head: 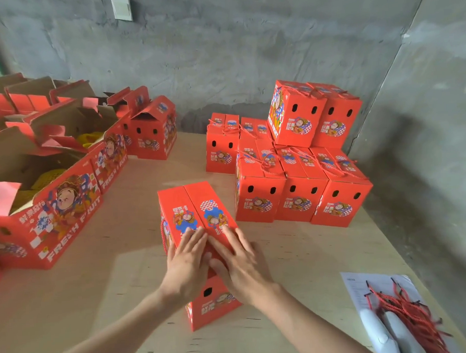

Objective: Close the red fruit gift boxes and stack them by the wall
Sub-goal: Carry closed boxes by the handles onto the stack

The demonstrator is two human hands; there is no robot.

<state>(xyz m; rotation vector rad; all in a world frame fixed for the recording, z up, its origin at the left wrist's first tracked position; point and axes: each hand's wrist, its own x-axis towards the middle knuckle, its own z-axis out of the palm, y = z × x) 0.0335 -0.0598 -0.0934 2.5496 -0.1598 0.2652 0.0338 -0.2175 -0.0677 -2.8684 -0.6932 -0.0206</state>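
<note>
Red cardboard dead centre: the box (198, 212) I'm working stands on the plywood table (124, 287), low in the middle of the frame, its two top flaps meeting along a centre seam. My left hand (186, 266) and right hand (241, 266) both lie palm down on the near end of those flaps, fingers straight and a little spread, pressing, gripping nothing. A red cord (163, 235) hangs down the box's left side.

I'd call this the closing step, nearly done: the flaps look flat, but I can't tell whether they're locked under my palms.

Next comes the carry. The stack (293, 173) of shut boxes waits in the right half of the frame, against the grey wall (221, 56), with two boxes already on an upper layer. I'll need a hold on both sides, a level lift, and a square landing on that layer. Open boxes (53, 184) at the left edge wait their turn.
</note>
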